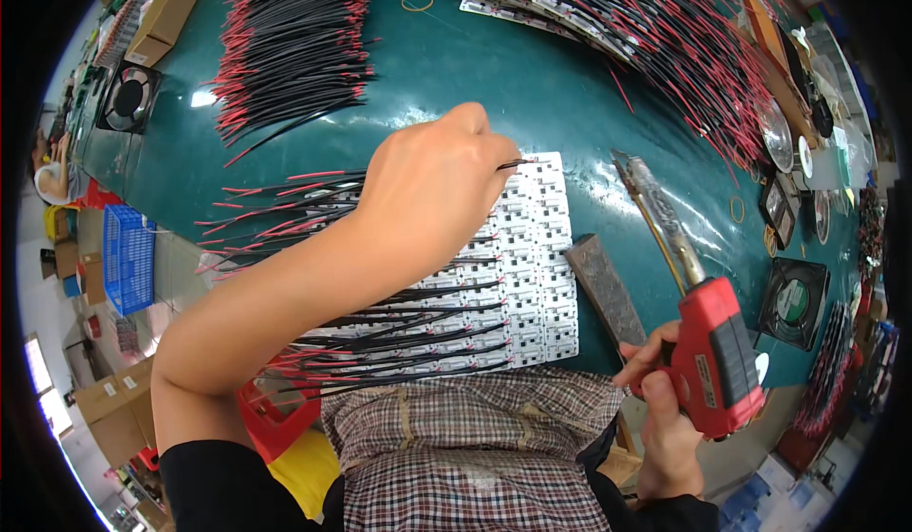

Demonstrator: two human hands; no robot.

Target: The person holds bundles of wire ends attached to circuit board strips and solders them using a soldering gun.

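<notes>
Head view shows the right hand point(668, 408) wrapped round a red-and-black soldering gun point(714, 359) and, farther off, the left hand point(432, 176) closed, pinching dark wire point(512, 163) over the white circuit-board panel point(551, 275), which lies beneath that hand, left of the gun.

Glossy green worktable point(541, 85), white light glints point(204, 98), pale floor point(185, 268), bright window point(54, 410) far left

Brightly lit, bent at the rim
Glare is cast in patches on the green tabletop point(541, 95); the window point(47, 387) is washed out; corners are masked black.
</notes>
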